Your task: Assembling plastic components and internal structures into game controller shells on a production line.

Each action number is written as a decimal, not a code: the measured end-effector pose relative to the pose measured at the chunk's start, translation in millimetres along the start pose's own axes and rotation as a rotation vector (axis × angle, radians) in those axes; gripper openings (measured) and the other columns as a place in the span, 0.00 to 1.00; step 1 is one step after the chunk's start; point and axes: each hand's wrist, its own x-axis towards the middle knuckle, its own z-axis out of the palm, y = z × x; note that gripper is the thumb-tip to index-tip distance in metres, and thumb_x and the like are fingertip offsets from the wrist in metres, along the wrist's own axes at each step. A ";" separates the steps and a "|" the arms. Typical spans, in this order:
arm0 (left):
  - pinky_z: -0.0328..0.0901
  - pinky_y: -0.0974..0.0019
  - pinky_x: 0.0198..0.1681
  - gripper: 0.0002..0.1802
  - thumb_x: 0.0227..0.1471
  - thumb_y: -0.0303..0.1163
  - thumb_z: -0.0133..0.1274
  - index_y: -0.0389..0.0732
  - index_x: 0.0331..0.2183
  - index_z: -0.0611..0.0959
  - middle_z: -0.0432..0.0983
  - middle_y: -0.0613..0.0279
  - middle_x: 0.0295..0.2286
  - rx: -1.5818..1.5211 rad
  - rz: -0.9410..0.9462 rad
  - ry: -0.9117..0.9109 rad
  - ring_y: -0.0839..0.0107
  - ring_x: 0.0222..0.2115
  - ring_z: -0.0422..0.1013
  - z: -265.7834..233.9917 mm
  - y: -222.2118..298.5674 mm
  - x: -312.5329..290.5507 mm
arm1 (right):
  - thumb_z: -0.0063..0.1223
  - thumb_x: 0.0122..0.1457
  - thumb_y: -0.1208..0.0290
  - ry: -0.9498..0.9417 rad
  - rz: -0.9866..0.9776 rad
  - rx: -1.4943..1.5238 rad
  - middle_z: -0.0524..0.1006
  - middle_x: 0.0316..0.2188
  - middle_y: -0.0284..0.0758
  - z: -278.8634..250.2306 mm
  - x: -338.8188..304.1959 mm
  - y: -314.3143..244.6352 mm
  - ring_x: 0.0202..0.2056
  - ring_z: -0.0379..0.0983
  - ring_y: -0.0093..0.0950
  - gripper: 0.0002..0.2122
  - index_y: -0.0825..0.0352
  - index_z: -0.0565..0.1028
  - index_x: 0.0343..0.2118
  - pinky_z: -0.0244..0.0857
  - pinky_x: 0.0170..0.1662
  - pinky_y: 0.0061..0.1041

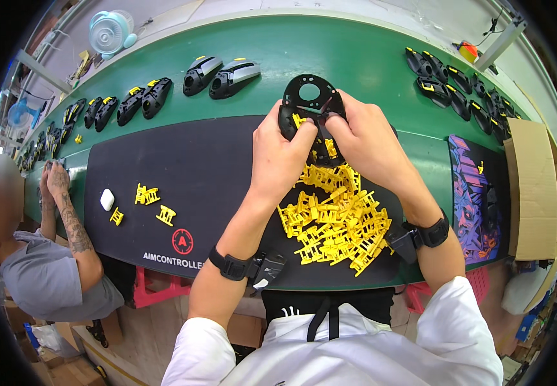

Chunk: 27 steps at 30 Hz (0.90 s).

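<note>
My left hand [278,143] and my right hand [370,134] grip a black mouse shell [290,98] between them, raised above the mat. Both thumbs press into its open inner side; the other fingers are mostly hidden behind it. A small yellow plastic piece [298,120] shows by my left thumb. More yellow [330,148] is visible at the shell's lower part, and I cannot tell how it is seated. Just below my hands, a heap of yellow plastic pieces [339,225] is spread on the black mat [182,154].
Several assembled mouse shells [237,78] line the green table's [330,45] far side. More stand at right [456,101]. A few loose yellow pieces [166,215] and a white rounded object [107,199] lie left. A cardboard box [534,186] stands right; a co-worker [47,276] sits left.
</note>
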 end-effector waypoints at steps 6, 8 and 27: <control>0.65 0.69 0.28 0.10 0.49 0.28 0.55 0.31 0.32 0.78 0.74 0.65 0.20 -0.114 -0.020 -0.002 0.81 0.22 0.66 4.0 -3.7 -0.6 | 0.45 0.59 0.71 0.006 0.007 0.000 0.75 0.22 0.53 -0.3 1.4 2.6 0.26 0.74 0.50 0.11 0.77 0.71 0.32 0.67 0.33 0.42; 0.65 0.69 0.28 0.10 0.50 0.29 0.55 0.31 0.33 0.78 0.74 0.64 0.20 -0.049 -0.038 -0.018 0.81 0.22 0.65 2.1 -2.4 -1.0 | 0.45 0.59 0.71 0.014 0.027 -0.004 0.75 0.22 0.53 1.4 -0.1 3.8 0.26 0.74 0.50 0.10 0.76 0.71 0.32 0.67 0.33 0.42; 0.67 0.70 0.47 0.18 0.63 0.28 0.50 0.35 0.51 0.66 0.74 0.61 0.41 -0.198 0.009 0.065 0.75 0.42 0.71 15.6 4.9 -15.6 | 0.53 0.59 0.75 0.114 -0.002 0.382 0.78 0.31 0.37 29.7 2.5 24.0 0.31 0.72 0.24 0.11 0.74 0.75 0.43 0.68 0.35 0.27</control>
